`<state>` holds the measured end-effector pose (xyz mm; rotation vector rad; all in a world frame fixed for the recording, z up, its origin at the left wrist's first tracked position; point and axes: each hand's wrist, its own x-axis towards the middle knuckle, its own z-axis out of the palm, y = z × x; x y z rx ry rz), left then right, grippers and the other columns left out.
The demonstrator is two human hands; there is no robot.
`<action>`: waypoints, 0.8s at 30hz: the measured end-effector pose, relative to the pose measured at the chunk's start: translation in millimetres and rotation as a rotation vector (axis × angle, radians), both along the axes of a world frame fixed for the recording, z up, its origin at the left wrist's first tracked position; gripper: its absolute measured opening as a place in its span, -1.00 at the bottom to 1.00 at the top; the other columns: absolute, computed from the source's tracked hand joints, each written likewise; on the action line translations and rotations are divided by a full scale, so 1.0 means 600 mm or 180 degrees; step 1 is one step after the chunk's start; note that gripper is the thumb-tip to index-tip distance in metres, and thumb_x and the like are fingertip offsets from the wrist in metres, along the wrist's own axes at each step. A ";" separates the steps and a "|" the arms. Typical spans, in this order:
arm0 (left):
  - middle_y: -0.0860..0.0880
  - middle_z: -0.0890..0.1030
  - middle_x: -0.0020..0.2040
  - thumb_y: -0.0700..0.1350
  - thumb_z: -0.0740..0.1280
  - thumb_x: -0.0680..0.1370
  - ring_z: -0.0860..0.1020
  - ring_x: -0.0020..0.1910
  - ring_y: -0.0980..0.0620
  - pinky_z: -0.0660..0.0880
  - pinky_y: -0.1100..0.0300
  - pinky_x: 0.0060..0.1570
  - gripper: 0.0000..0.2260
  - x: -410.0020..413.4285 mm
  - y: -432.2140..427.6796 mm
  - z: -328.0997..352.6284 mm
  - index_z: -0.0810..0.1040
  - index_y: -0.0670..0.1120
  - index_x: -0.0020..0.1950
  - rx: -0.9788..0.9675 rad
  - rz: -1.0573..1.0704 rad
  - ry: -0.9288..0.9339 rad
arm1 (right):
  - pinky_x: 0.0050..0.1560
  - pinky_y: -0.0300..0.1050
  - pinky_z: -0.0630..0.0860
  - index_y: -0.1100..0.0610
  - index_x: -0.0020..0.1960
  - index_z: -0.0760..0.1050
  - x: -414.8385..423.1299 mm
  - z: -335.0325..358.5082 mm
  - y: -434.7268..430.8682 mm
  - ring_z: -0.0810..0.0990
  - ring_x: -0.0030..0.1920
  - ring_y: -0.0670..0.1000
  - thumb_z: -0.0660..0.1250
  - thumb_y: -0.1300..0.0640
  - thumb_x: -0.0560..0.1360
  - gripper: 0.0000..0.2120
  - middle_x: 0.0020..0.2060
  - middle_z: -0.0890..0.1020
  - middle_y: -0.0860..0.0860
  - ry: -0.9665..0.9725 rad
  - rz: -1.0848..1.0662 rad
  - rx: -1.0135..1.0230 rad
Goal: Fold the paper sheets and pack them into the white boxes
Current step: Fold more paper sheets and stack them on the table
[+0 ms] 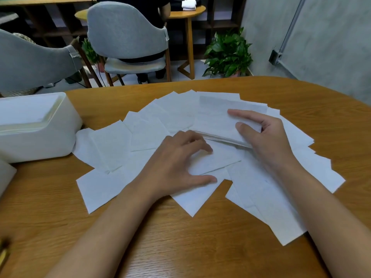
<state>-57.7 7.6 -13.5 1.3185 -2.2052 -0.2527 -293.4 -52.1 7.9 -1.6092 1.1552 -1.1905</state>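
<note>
Paper sheets [104, 187] lie fanned across the wooden table [180, 247]. The left hand [176, 163] presses on them with spread, relaxed fingers. Just beyond, the right hand [269, 141] pinches a folded stack [212, 121]. An open-topped white box [40, 137] stands far left.

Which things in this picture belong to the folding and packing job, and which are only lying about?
Job:
- loose paper sheets spread on the table
- folded stack, held by the right hand
- left hand, resting on a sheet
- white box, at the left

Lying about:
- grey chairs
- potted plant
- round side table
</note>
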 end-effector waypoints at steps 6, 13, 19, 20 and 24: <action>0.11 0.73 0.07 -0.06 0.48 0.52 0.67 0.09 0.06 0.55 -0.07 0.07 -0.92 -0.007 -0.001 -0.004 0.72 0.00 -0.01 -0.0584 0.0012 -0.0084 | 0.33 -0.39 0.44 0.00 0.28 0.68 0.007 0.000 0.004 0.55 0.30 -0.32 0.32 0.31 0.65 -0.67 0.19 0.69 -0.30 0.0050 0.0262 -0.0018; 0.08 0.69 0.16 0.07 0.54 0.52 0.63 0.18 0.04 0.52 -0.02 0.10 -0.81 -0.008 -0.001 -0.005 0.73 0.04 0.09 -0.0366 -0.0141 -0.0233 | 0.30 -0.48 0.39 -0.04 0.26 0.69 0.009 0.002 0.005 0.53 0.32 -0.33 0.37 0.22 0.64 -0.73 0.21 0.69 -0.28 0.0083 0.0362 0.0000; 0.12 0.71 -0.04 -0.09 0.46 0.54 0.65 -0.06 0.13 0.52 0.08 0.03 -0.96 -0.019 0.011 0.009 0.69 -0.03 -0.04 -0.0474 -0.0126 0.0116 | 0.31 -0.40 0.41 -0.04 0.23 0.70 0.007 0.002 0.004 0.55 0.33 -0.29 0.35 0.16 0.65 -0.77 0.21 0.70 -0.24 0.0059 0.0445 0.0031; 0.13 0.70 -0.08 -0.11 0.46 0.56 0.63 -0.09 0.19 0.51 0.19 0.00 -0.97 -0.020 0.015 0.018 0.67 -0.04 -0.03 -0.0331 -0.0054 0.0433 | 0.31 -0.37 0.41 -0.03 0.23 0.70 0.007 0.004 0.005 0.55 0.33 -0.26 0.34 0.13 0.66 -0.78 0.21 0.70 -0.22 0.0014 0.0510 0.0026; 0.12 0.68 -0.12 -0.21 0.45 0.61 0.67 -0.04 0.10 0.53 0.27 0.00 -0.94 -0.015 0.019 0.044 0.64 -0.07 -0.03 0.0042 0.0213 0.1689 | 0.34 -0.15 0.46 0.06 0.19 0.72 0.006 0.004 0.010 0.60 0.32 -0.11 0.32 -0.15 0.60 -0.64 0.19 0.72 -0.12 -0.0136 0.0775 0.0055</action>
